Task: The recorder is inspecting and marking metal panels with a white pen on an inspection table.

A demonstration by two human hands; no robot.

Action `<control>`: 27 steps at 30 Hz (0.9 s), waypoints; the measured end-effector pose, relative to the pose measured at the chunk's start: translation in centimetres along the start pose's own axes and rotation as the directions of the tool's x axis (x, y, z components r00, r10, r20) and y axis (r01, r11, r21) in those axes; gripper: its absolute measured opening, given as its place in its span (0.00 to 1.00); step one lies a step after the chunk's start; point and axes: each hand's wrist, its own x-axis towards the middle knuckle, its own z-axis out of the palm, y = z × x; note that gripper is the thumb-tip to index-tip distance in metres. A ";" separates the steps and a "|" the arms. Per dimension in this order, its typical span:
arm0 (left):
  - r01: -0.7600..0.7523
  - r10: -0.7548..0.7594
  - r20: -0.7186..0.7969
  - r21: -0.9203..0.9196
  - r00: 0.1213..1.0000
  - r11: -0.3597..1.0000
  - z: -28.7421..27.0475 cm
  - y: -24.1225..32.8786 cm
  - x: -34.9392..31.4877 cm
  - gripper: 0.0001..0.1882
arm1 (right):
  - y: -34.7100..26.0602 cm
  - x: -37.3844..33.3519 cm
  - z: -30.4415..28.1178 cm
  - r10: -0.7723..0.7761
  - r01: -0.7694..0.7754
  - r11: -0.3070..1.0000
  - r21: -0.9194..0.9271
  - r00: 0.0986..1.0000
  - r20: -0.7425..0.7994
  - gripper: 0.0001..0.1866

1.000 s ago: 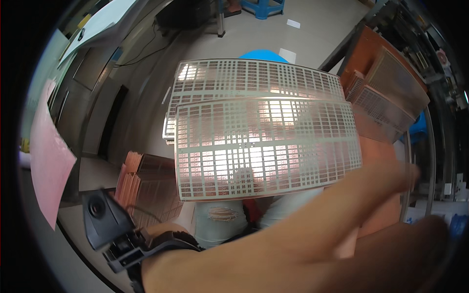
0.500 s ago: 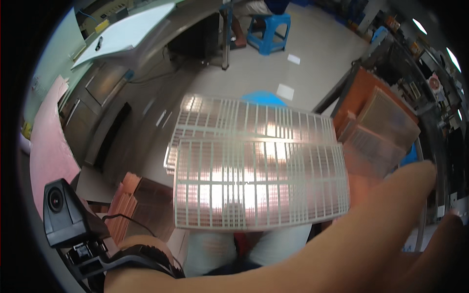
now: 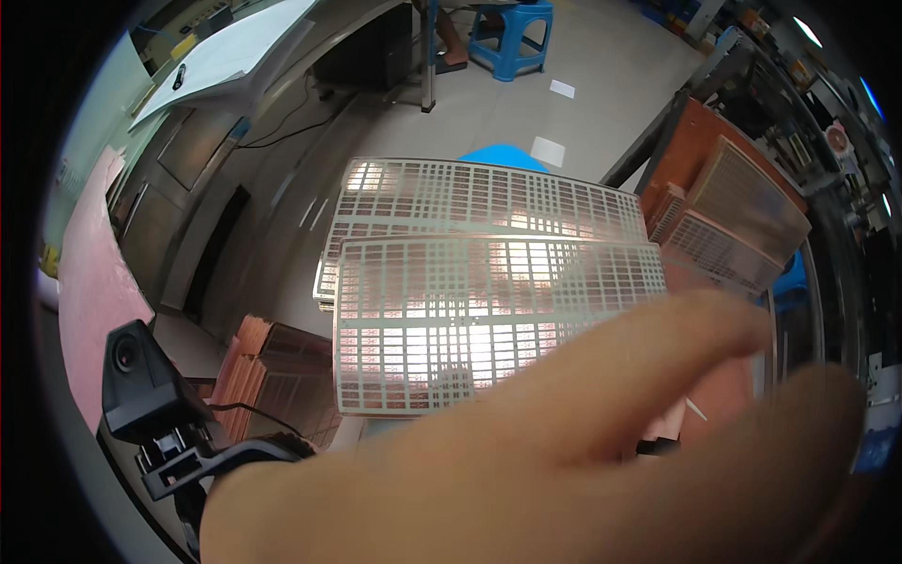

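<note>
Though blurred by closeness to the lens, stretched across the lower frame: left hand [image 3: 583, 442], fingers [image 3: 658, 329] long and nearly side by side, not curled into a fist. Cannot tell whether anything is pinched, since the underside of the fingers and the thumb's grip are hidden. No sign of the right hand.

Just behind the fingers, raised in the air: front thin silvery perforated metal grid sheet [image 3: 451, 320], its lower right corner lost behind the knuckles. Behind that again, offset upward and away from the fingertips: second silvery perforated grid sheet [image 3: 470, 193], overlapping the first. Strapped at the wrist end of the hand: black wrist camera [image 3: 141, 376]. Below the wrist side: stack of copper-coloured grid sheets [image 3: 272, 367]. Beyond the fingertips: orange trays of mesh sheets [image 3: 742, 207]. Far past the fingers, on the grey floor: blue plastic stool [image 3: 512, 33].

Likely risks, judged from this pose: with support apparently at one corner only, could sag, buckle or kink under own weight. With two sheets fanned apart, could slide off one another and drop to the floor. Could also snag grid on grid, or catch an edge on the orange trays if swung towards the fingertip side.
</note>
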 end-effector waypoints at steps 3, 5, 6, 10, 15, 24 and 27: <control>-0.002 0.002 0.000 -0.183 1.000 0.983 0.3 -0.7 0.3 0.11 | -0.2 0.1 0.3 0.020 -0.021 1.000 -0.010 0.998 -0.067 0.15; -0.003 0.008 0.014 -0.281 1.000 0.960 0.5 -1.1 0.5 0.11 | -0.7 -0.3 0.9 0.000 -0.001 1.000 -0.016 0.999 -0.049 0.15; 0.002 0.004 0.019 -0.320 1.000 0.948 0.7 -1.1 0.5 0.11 | -0.4 -0.5 1.3 -0.009 0.009 1.000 -0.017 1.000 -0.024 0.15; 0.020 0.011 0.066 -0.447 0.998 0.894 1.5 -1.4 0.6 0.11 | -0.3 -0.6 1.3 -0.002 0.002 1.000 0.002 0.999 -0.055 0.15; 0.044 0.031 0.115 -0.600 0.993 0.799 2.3 -2.0 1.0 0.11 | -0.4 -1.5 2.7 0.004 -0.004 1.000 -0.001 0.999 -0.050 0.15; 0.121 0.109 0.250 -0.749 0.962 0.651 4.7 -1.6 1.8 0.12 | -0.9 -1.5 2.3 -0.021 0.022 1.000 0.006 0.999 -0.035 0.15; 0.122 0.131 0.244 -0.799 0.961 0.589 6.3 -1.6 1.5 0.12 | 0.5 -1.5 3.2 0.032 -0.032 0.999 -0.014 0.999 -0.006 0.14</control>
